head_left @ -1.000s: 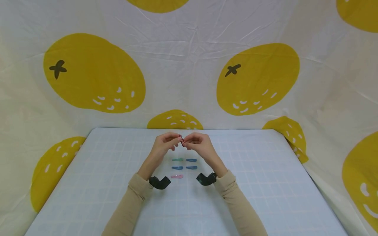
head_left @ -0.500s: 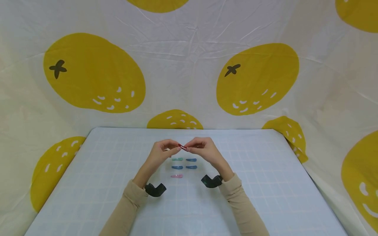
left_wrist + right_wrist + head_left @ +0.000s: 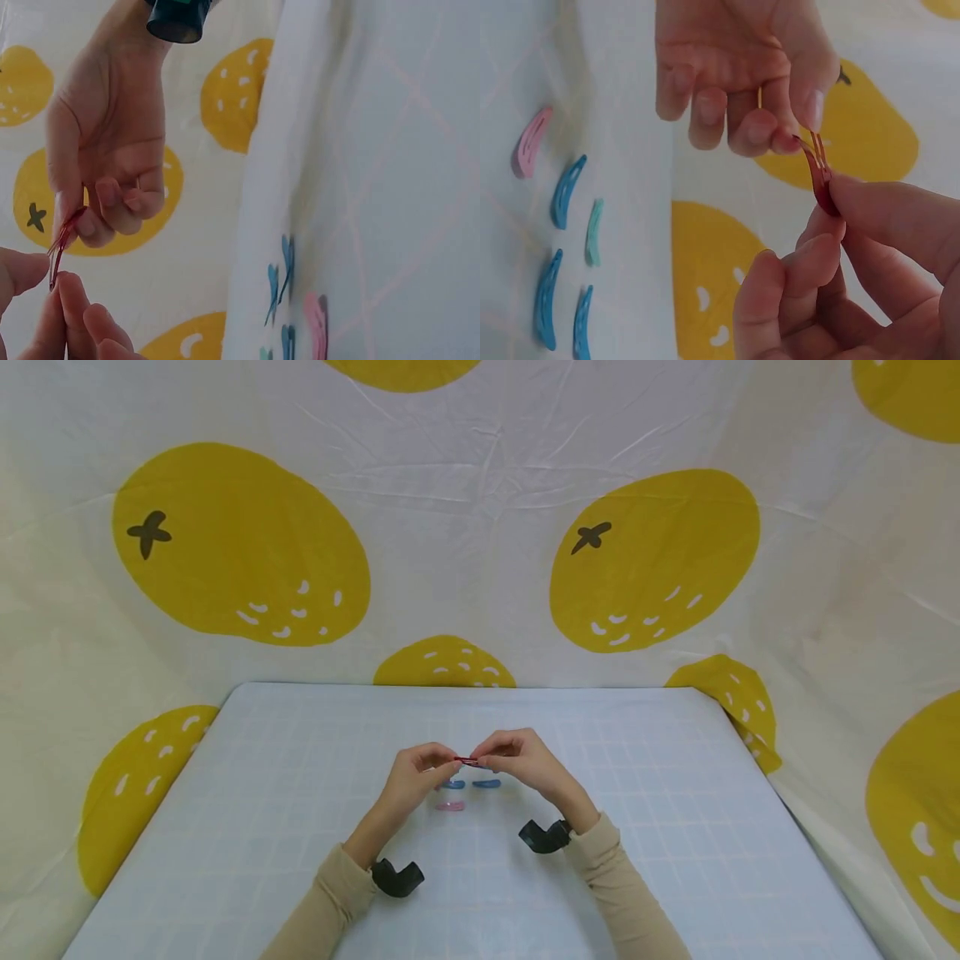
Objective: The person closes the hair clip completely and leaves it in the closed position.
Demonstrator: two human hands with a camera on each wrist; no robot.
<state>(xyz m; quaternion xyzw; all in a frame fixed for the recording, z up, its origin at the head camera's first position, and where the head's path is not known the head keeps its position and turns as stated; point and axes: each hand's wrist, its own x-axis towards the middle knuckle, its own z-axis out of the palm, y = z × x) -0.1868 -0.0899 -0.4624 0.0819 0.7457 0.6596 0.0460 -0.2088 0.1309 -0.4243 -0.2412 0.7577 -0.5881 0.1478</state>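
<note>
Both hands hold one red snap hair clip between them over the clips on the table. My left hand pinches one end with thumb and fingertip; my right hand pinches the other. In the right wrist view the red clip has its wide end at the right hand, and its metal strips stand apart from the red frame toward the left hand. Below lie a pink clip, a light green clip and several blue clips. In the head view the hands cover the green one.
The clips lie in loose rows on a pale blue checked tablecloth. Behind the table hangs a white curtain with yellow fruit prints. A black wrist mount juts inward from the left sleeve, another black mount from the right.
Both hands have come down and nearer with the red clip, which has turned from steep to almost level. In the head view they now cover the farther clips.
</note>
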